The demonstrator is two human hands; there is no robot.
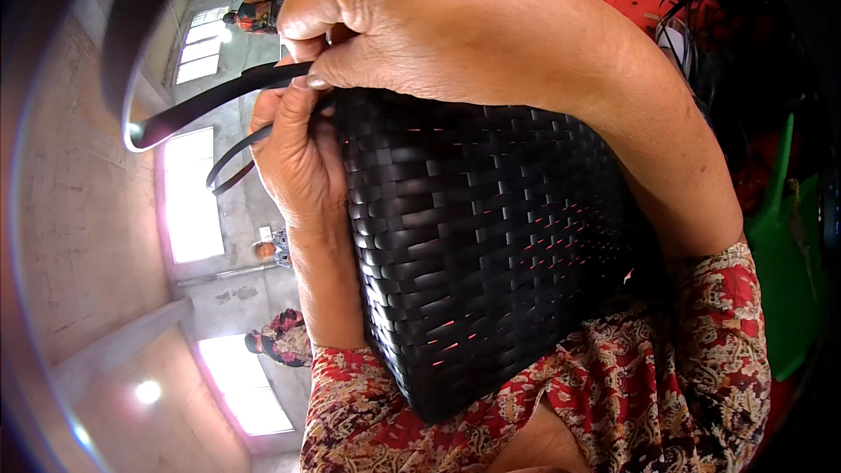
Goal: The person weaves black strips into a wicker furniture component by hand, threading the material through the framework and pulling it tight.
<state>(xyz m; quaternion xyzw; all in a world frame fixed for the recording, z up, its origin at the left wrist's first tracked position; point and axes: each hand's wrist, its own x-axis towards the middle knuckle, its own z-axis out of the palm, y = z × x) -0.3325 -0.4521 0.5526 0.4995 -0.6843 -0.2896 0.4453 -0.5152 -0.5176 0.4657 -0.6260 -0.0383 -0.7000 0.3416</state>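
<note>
While the black woven basket [473, 236] is resting tilted against the person's patterned garment [604, 385], both hands are working at its upper left corner. The right hand [350, 26] is pinching a black strip [219, 94] between thumb and bent fingers. The left hand [298, 153], just below, is clamping the same strip, its farther fingers being partly hidden. A narrower loop [229, 158] is hanging beside it.

The right hand [355, 31], forearm [648, 96] arched across, pinches just beside the raised left hand [298, 153].
</note>
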